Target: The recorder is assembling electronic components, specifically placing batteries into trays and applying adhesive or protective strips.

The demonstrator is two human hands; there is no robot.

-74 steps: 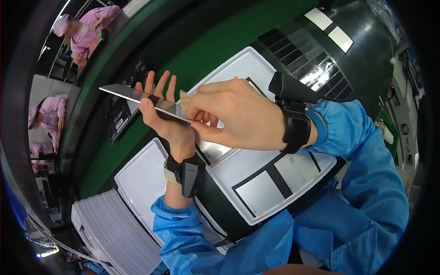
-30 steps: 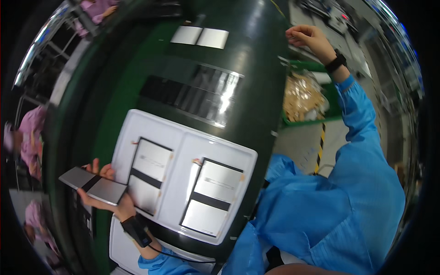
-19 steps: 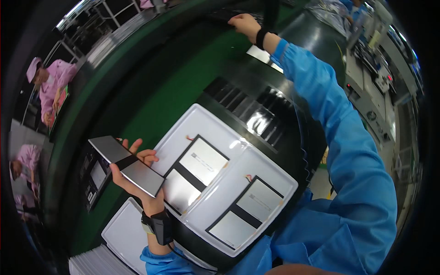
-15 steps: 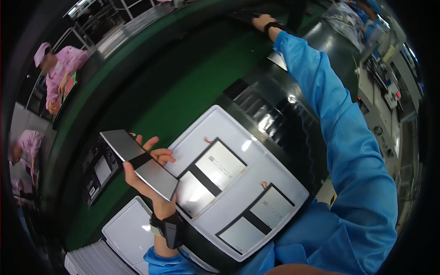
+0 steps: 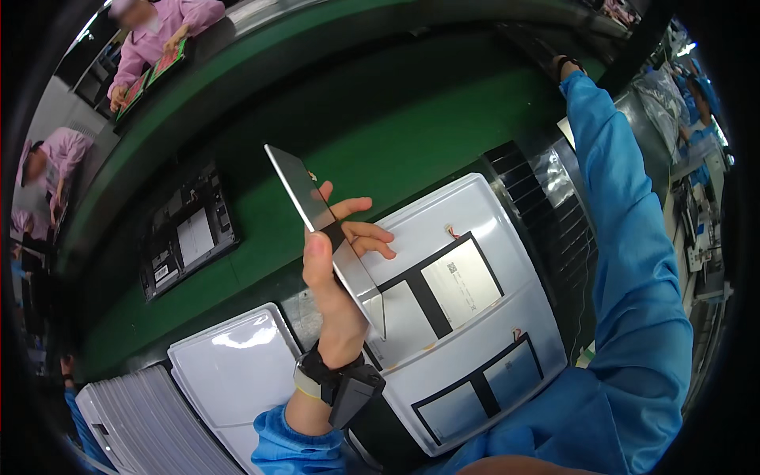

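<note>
My left hand (image 5: 336, 273) grips a flat silver battery pack (image 5: 305, 190) with a black band across its middle, thumb on one face and fingers behind. The pack is tilted nearly edge-on, above a white tray (image 5: 518, 229). In that tray lie two similar packs, the upper battery pack (image 5: 463, 285) and the lower battery pack (image 5: 514, 376), each with a small cable. Far off at the upper right, my right hand (image 5: 568, 70) reaches over the green bench beside a dark, flat object (image 5: 526, 39); its fingers are hard to make out.
An opened laptop base (image 5: 194, 229) with exposed inner parts rests on the green bench (image 5: 317, 103) at left. Nearer me stand another white tray (image 5: 237, 348) and a stack of trays (image 5: 146, 419). People in pink work across the bench; others in blue are at the right.
My view has swung left, so the bench things appear farther right. The battery pack has turned more edge-on in my left hand. My right arm is stretched farther out.
</note>
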